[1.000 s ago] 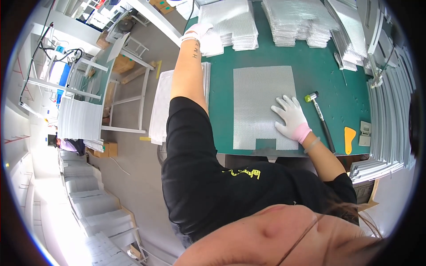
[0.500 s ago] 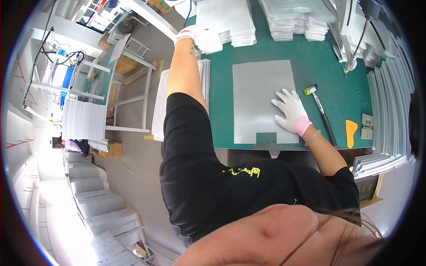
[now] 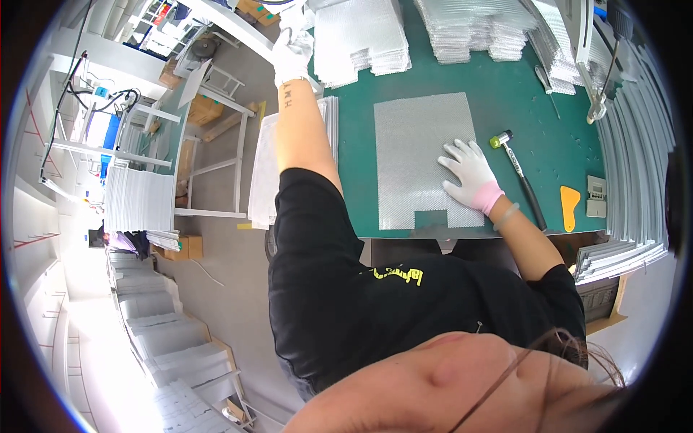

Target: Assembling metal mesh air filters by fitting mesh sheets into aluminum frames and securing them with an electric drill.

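Observation:
My right hand (image 3: 471,175), in a white glove with a pink cuff, lies flat with fingers spread on a grey perforated sheet (image 3: 419,148). The sheet rests on the green table and has a rectangular notch in its near edge. My left hand (image 3: 292,56), also white-gloved, reaches to the far left corner beside a white frame. Its fingers look curled at a whitish thing near the top edge, which I cannot make out. Right of the sheet lies a hammer (image 3: 521,177) with a green and black head. Beyond it are a yellow scraper (image 3: 569,208) and a small grey box (image 3: 596,196).
Stacks of notched silvery sheets (image 3: 357,36) stand along the far side of the green table (image 3: 354,159). A screwdriver (image 3: 546,85) lies near a metal stand (image 3: 596,108). Tall piles of grey strips (image 3: 635,166) line the right. More sheets (image 3: 267,173) sit at the table's left.
My left hand has shifted left, off the stacked sheets, and its fingers have curled. My right hand stays flat on the perforated sheet. The whole view has shifted slightly.

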{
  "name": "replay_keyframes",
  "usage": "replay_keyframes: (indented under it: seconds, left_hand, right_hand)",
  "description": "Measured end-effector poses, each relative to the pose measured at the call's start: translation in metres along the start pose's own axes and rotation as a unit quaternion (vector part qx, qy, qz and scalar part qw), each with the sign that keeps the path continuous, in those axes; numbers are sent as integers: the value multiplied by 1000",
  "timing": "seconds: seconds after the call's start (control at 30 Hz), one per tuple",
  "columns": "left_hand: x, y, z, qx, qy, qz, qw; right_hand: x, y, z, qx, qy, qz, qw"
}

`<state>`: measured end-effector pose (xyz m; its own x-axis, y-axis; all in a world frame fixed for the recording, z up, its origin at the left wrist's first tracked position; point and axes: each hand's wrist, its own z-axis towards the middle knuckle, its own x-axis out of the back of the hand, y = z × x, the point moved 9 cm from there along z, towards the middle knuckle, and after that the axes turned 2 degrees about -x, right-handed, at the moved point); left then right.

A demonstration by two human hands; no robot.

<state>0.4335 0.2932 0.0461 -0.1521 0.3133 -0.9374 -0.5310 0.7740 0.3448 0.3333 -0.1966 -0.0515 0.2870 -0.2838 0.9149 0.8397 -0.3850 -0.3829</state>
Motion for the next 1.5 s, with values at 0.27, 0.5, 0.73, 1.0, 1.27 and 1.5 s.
replay_keyframes:
  seconds: [0.27, 0.5, 0.73, 1.0, 1.27, 1.5]
  left_hand:
    - [-78, -50, -261, -170, -91, 163, 968]
    - [-1, -111, -449, -111, 65, 520, 844]
    - [12, -125, -459, -128, 62, 791, 595]
    - [41, -129, -459, -23, 112, 792, 600]
    - [36, -134, -458, -66, 62, 884, 458]
    - [36, -135, -458, -58, 55, 892, 446]
  right_hand:
    - [18, 26, -11, 12, 120, 116, 986]
    - [71, 12, -59, -94, 126, 728, 668]
    - [42, 18, -80, -266, 145, 268, 914]
    - [27, 21, -65, -276, 113, 180, 937]
    - [14, 22, -64, -280, 80, 66, 954]
    - [11, 21, -61, -249, 74, 52, 964]
